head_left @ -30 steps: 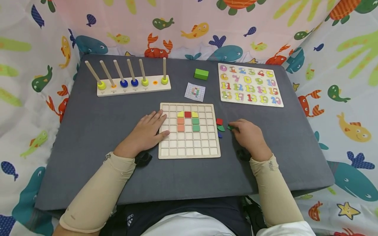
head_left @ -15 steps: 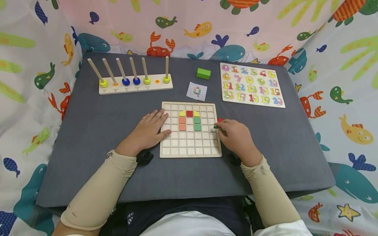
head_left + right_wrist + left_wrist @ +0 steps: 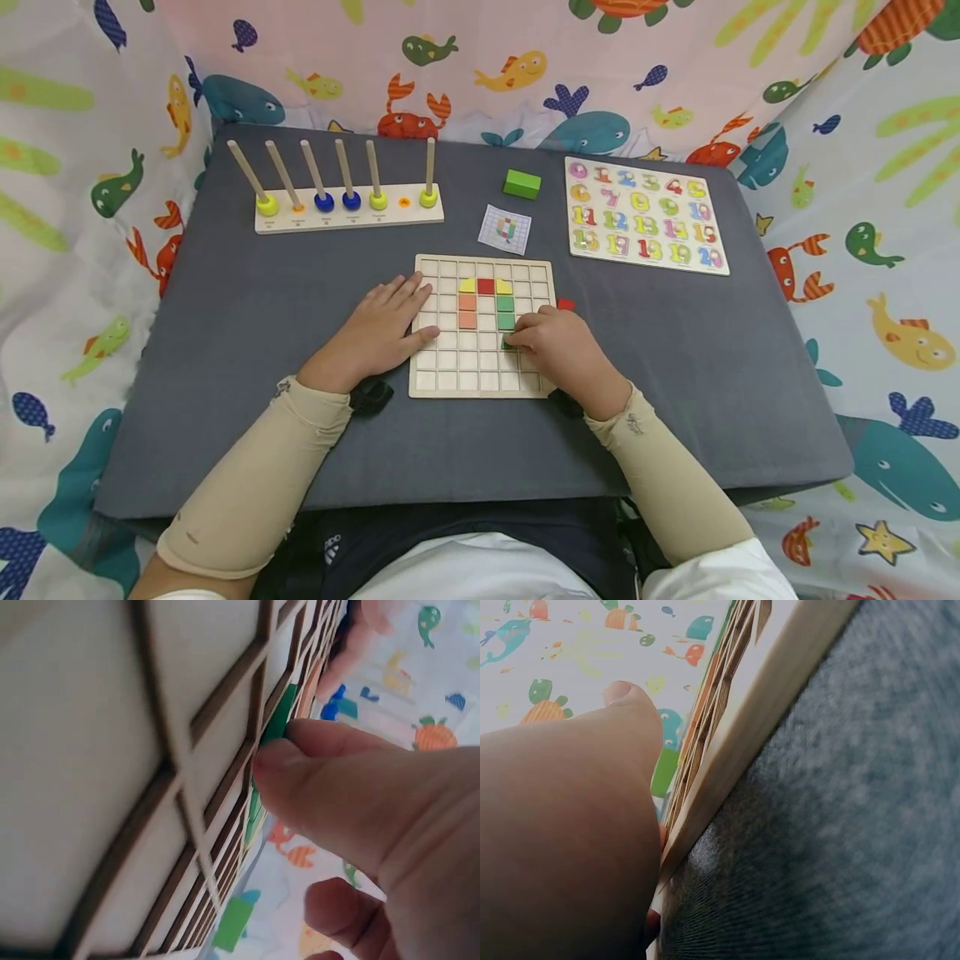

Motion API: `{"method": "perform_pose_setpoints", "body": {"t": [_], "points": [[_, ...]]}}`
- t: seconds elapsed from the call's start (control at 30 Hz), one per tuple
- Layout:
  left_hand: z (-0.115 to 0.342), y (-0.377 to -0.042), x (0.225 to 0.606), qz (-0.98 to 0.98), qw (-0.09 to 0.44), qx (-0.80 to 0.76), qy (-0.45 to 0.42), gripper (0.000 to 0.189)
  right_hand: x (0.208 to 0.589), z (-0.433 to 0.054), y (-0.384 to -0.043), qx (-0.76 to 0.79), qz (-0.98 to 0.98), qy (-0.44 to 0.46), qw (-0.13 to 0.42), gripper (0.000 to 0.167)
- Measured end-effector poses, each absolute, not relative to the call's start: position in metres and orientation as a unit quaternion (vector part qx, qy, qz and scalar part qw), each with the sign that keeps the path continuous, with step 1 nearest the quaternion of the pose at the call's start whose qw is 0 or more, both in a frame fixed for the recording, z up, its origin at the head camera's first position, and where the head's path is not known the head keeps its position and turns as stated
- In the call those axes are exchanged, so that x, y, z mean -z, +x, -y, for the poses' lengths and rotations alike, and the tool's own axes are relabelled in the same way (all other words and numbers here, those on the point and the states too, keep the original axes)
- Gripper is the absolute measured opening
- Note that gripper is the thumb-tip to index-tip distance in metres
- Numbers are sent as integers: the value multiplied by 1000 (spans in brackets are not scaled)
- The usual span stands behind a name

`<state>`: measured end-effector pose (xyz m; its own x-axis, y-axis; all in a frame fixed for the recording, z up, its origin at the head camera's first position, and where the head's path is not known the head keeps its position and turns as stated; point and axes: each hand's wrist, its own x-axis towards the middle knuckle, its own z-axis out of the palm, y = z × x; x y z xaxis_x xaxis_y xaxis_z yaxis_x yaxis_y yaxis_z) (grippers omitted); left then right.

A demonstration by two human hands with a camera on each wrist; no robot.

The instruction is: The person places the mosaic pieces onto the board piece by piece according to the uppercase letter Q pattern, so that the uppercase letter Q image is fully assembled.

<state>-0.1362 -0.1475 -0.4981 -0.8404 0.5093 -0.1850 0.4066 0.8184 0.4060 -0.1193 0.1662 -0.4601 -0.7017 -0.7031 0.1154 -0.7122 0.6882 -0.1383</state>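
Observation:
A wooden grid board (image 3: pixel 446 382) lies on the table, with yellow-cornered tiles, a red tile (image 3: pixel 486 287), orange tiles (image 3: pixel 467 311) and green tiles (image 3: pixel 506 312) set in its cells. My left hand (image 3: pixel 371 332) rests on the board's left edge, fingers extended and thumb lying over the rim. Between thumb and forefinger, my right hand (image 3: pixel 566 354) pinches a green piece (image 3: pixel 279 720) at a cell just below the green tiles. In the right wrist view the piece stands tilted at the cell's dividers. A loose red piece (image 3: pixel 566 305) shows past the board's right edge; the hand hides that area's other pieces.
Behind the board lie a small pattern card (image 3: pixel 505 230) and a green block (image 3: pixel 522 184). A peg abacus (image 3: pixel 348 218) with rings stands at the back left. A number puzzle board (image 3: pixel 647 215) lies at the back right.
My right hand has picked up the green piece from the table right of the board and carried it left over the grid. The left hand has stayed at the board's left edge.

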Motion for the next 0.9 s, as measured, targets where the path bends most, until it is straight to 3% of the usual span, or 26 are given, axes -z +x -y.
{"method": "perform_pose_setpoints", "body": {"t": [0.27, 0.4, 0.63, 0.9], "points": [[148, -136, 496, -943, 149, -177, 238, 82, 460, -162, -134, -77, 909, 408, 34, 23], [146, -135, 498, -942, 152, -179, 241, 82, 450, -184, -137, -121, 937, 328, 31, 16], [144, -134, 495, -941, 147, -182, 244, 81, 440, -232, -130, -184, 973, 137, -7, 26], [147, -135, 494, -941, 149, -182, 242, 82, 449, -249, -121, -156, 977, 140, -47, 25]]}}
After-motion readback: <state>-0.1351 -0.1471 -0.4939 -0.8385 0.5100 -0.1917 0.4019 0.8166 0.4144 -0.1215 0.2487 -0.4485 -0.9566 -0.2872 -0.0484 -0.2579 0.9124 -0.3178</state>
